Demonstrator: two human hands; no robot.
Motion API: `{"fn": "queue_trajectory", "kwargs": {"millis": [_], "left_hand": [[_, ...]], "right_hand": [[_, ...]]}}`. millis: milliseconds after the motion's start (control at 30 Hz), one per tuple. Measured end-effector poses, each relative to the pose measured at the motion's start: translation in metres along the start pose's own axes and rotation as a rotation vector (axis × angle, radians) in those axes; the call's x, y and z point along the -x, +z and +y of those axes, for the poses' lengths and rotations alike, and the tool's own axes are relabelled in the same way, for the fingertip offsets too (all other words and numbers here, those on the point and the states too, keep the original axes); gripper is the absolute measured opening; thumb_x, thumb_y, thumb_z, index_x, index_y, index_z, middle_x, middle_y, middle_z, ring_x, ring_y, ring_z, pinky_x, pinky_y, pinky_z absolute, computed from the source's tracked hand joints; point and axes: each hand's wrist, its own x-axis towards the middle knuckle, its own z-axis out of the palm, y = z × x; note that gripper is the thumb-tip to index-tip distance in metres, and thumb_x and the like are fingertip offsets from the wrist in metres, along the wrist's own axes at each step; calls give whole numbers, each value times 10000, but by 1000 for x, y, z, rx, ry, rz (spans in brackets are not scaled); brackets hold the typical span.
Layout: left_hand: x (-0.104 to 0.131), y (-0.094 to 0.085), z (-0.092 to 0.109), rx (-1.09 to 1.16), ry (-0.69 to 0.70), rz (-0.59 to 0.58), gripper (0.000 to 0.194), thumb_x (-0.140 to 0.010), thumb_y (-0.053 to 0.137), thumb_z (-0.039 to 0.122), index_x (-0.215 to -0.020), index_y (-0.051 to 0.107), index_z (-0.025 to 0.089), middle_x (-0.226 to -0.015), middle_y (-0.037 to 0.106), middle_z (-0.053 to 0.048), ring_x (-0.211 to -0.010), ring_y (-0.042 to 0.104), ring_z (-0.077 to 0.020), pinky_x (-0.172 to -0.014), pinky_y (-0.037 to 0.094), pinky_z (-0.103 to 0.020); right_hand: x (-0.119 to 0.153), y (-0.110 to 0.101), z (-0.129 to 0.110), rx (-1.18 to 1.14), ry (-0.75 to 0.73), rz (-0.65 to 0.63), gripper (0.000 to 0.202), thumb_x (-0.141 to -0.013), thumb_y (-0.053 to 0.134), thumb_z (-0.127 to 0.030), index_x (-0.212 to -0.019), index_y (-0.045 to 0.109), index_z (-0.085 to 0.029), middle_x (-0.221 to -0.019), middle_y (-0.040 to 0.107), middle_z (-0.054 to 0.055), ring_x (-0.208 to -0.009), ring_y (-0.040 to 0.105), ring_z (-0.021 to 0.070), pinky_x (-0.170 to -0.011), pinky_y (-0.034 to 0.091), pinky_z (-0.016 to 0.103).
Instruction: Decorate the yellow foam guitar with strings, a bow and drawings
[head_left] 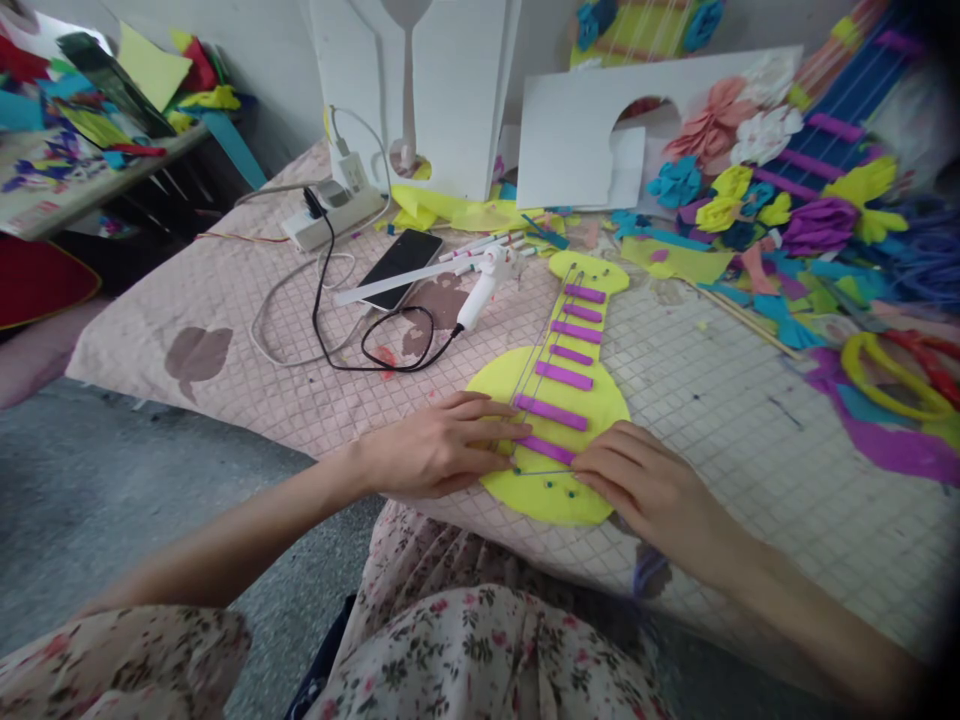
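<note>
A flat yellow paper guitar [559,505] lies on the table, its neck pointing away from me. Purple paper strips [551,411] cross its neck and body. Thin bluish-purple yarn [541,473] runs lengthwise over the strips and around small pegs [572,494] at both ends. My left hand [439,445] rests on the left side of the body, fingers stretched out over the yarn near the lowest strips. At the lower right of the body, my right hand [660,490] has its fingertips pinched on the yarn, which stretches across from a left peg.
Left of the guitar are a white glue gun [481,290], a phone [401,270] and a power strip [330,215] with looping cables. Scissors [892,375], paper scraps and paper flowers [821,225] lie to the right. White cut boards [570,140] stand behind.
</note>
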Motion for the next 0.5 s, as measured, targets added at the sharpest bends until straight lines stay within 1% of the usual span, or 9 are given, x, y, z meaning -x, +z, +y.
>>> {"fn": "queue_trajectory", "kwargs": {"millis": [67,133,267,400,500], "left_hand": [[1,1,-1,1,-1,-19,235,-902,537,195,-1108,650,173,-1386,518,-109,-1330,419,-257,-1094,376,-455],[2,2,-2,9,-3,-28,245,-907,531,197,-1122,645,166,-1390,514,-111,-1331,417,-257,-1097,375,-452],[3,3,-2,32,-11,-9,262,-896,553,194,-1141,639,165,-1388,515,-117,-1327,421,-258,-1089,389,-450],[3,2,-2,53,-6,3,277,-880,576,190,-1149,637,177,-1383,519,-119,-1322,429,-256,-1088,391,-456],[3,2,-2,51,-11,-9,283,-893,555,194,-1164,631,180,-1394,509,-114,-1330,418,-260,-1099,376,-458]], "right_hand": [[-7,-2,6,-25,9,-19,113,-933,491,-194,-925,603,-187,-882,621,53,-881,559,180,-795,486,352],[-14,-6,11,-39,38,-49,112,-931,497,-217,-903,602,-189,-869,622,51,-861,567,179,-755,488,334],[-26,-14,20,-68,66,-136,121,-921,508,-241,-848,594,-196,-829,626,37,-808,582,172,-691,478,307],[-40,-19,32,-69,46,-187,133,-924,495,-242,-838,587,-198,-842,633,37,-815,581,174,-702,464,309],[-52,-20,40,-49,-6,-197,170,-936,477,-273,-815,573,-201,-825,622,39,-802,571,182,-704,454,322]]}}
